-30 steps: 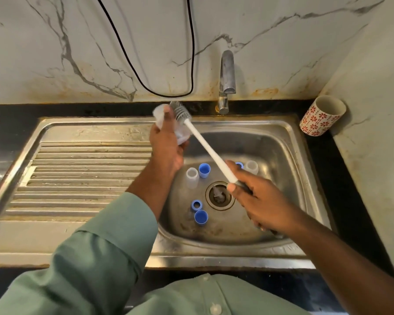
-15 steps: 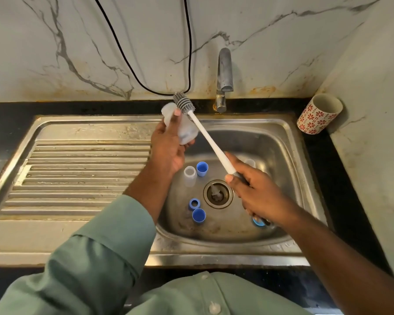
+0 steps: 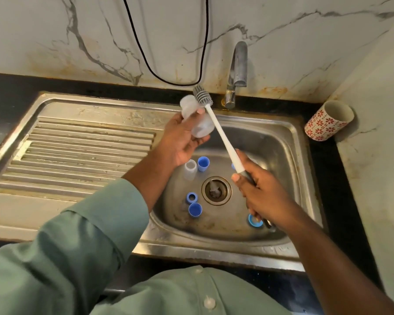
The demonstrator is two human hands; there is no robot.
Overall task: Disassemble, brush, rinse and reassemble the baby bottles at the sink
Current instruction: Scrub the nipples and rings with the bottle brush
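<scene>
I see the shiny steel sink [image 3: 291, 142]. Over its back rim, my left hand [image 3: 180, 142] curls round the clear plastic baby bottle [image 3: 197, 120], tipped so I can brush it. My right hand [image 3: 259, 192] grips the long white bottle brush [image 3: 223, 137]; its bristles sit beside the bottle's far end.

One head-worn wide-angle view looks forward and steeply down, close over the sink [image 3: 289, 133]; its basin fills the frame's centre; the marble wall crosses the top; the wearer's chest sits at bottom.
</scene>
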